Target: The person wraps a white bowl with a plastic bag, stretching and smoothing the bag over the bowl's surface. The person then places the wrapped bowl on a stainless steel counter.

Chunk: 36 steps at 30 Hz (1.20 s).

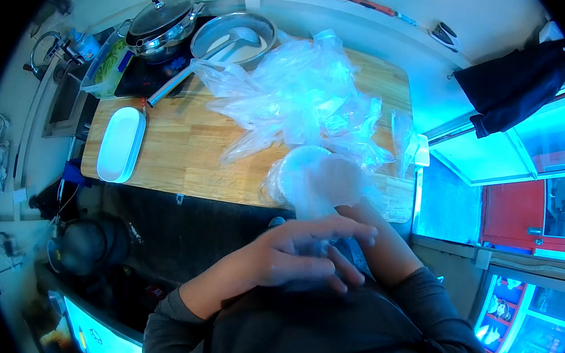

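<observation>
My left hand (304,255) is held in front of my dark apron, its fingers bent and spread, with no clear object in them. My right hand (338,179) reaches over the table's front edge. It is blurred and looks covered by translucent plastic film, so its grip is hidden. Beside it are white round bowls or lids (296,175) in a clear wrapper. Just beyond lies a large loose heap of clear plastic bags (300,94).
The wooden tabletop (184,150) bears stacked white oval trays (121,145) and a metal bowl (261,24) with white liquid and a ladle (173,85). Behind are a lidded pot (164,30) on an induction cooker (143,80) and a tub of greens (106,66). An open window (487,158) is right.
</observation>
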{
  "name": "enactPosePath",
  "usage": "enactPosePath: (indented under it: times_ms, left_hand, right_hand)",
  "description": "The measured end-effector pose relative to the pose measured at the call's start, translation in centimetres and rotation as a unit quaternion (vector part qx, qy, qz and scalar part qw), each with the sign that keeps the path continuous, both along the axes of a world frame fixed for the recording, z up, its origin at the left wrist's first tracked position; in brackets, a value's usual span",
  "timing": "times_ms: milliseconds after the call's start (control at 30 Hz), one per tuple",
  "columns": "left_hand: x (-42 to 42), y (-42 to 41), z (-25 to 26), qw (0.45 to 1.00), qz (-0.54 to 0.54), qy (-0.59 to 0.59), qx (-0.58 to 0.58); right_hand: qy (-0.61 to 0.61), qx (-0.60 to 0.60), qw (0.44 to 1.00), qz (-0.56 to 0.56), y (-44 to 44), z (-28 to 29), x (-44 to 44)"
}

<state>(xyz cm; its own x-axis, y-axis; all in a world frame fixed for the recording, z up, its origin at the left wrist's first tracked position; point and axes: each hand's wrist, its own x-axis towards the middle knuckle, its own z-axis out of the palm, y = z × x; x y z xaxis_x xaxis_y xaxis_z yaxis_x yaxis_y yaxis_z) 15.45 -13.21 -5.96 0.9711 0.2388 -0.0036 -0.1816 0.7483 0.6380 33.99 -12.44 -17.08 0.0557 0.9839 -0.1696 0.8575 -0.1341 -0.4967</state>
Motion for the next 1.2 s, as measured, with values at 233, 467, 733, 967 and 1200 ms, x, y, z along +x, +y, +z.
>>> enactPosePath:
  times_ms: [233, 467, 733, 967, 1200]
  left_hand:
    - [-2.0, 3.1, -3.7, 0.872, 0.337, 0.264, 0.237]
    - [4.6, 0.8, -2.8, 0.644, 0.095, 0.228, 0.724]
    - [3.8, 5.6, -18.4, 0.666, 0.176, 0.519, 0.506]
    - [4.0, 4.5, -22.4, 0.667, 0.293, 0.479, 0.489]
    - [2.1, 1.6, -18.1, 0.560, 0.214, 0.415, 0.685]
  right_hand:
    - [-0.036, -0.158, 0.983, 0.085, 3.8, -3.5, 0.0]
    - [-0.108, -0.047, 0.988, 0.096, 2.1, -9.5, 0.6]
    - [-0.048, -0.094, 0.990, 0.097, 1.9, -11.0, 2.2]
    - [0.121, 0.074, 0.985, 0.102, -2.6, -3.0, 3.6]
    - [0.607, -0.008, 0.696, -0.383, -4.7, -5.4, 8.4]
